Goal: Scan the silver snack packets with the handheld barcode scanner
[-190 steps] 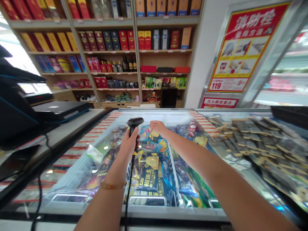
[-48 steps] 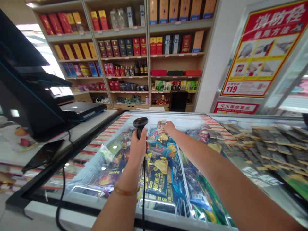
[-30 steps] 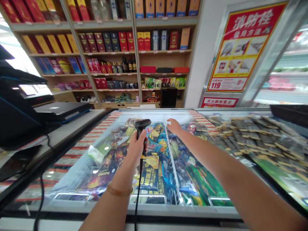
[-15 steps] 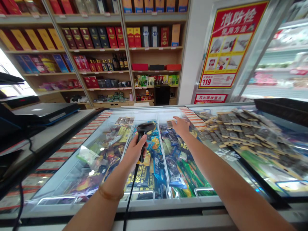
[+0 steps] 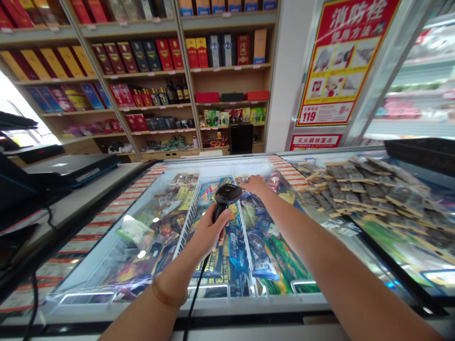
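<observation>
My left hand [image 5: 209,229] is wrapped round the handle of a black barcode scanner [image 5: 227,193], whose head points forward and right over the chest freezer. A black cable [image 5: 196,293] runs down from it towards me. My right hand [image 5: 256,184] reaches to the back of the freezer, its fingers closed at a small pale brown packet [image 5: 242,179], partly hidden by them. Under both hands, bags of frozen food lie in white wire baskets [image 5: 185,222]. Blue packs [image 5: 237,251] lie beneath the scanner, and green packs [image 5: 284,255] are in the basket to the right.
Many flat grey-brown packets [image 5: 362,184] lie piled on the freezer's right side, near a black tray [image 5: 423,156]. At the left, a dark flat device [image 5: 74,166] sits on a counter. Shelves with boxes [image 5: 142,54] and a red poster [image 5: 344,61] stand behind.
My right hand has moved left, its fingers now closed at the small packet. The scanner in my left hand has moved right and turned towards that packet.
</observation>
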`<state>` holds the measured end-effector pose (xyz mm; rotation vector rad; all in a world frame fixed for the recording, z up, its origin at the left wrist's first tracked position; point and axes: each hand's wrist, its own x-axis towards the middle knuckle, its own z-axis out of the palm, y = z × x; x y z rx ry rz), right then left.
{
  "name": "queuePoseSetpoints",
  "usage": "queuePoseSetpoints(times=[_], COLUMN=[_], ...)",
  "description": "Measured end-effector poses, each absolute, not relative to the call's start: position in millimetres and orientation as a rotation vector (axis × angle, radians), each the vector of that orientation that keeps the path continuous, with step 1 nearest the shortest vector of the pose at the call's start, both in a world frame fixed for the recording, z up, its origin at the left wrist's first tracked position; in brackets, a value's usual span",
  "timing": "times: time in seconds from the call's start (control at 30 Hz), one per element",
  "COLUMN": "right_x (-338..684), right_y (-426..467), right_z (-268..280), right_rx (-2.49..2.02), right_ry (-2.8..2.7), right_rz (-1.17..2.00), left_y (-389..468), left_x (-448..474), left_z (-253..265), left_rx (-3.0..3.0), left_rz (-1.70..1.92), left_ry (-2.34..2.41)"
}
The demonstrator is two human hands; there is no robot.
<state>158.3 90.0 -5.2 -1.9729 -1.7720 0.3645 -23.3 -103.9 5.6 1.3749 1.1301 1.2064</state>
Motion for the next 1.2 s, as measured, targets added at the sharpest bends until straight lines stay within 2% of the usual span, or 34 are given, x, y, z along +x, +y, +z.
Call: queuePoseSetpoints(times=[0.1, 0.23, 0.37, 0.53, 1.2], right_x=[149, 150, 155, 151, 148], right_y=[100, 105, 104, 103, 94], right_z=[-13, -23, -27, -26, -21], right_rx=[-1.697, -1.164, -0.775, -0.787, -0.866], right_ry=[-1.535, -1.212, -1.134, -1.127, -1.18], right_rz=[0.692, 0.937, 1.126, 1.183, 1.087], left_y=[-106, -107, -106, -108, -110], left_x=[-22, -20, -19, -16, -15], left_z=[5, 5, 3, 0, 2], left_rx=[1.355, 1.35, 1.379, 1.437, 1.449], left_rz=[1.21, 1.219, 1.216, 1.177, 1.141], left_ry=[1.137, 1.113, 1.105, 1.109, 1.107])
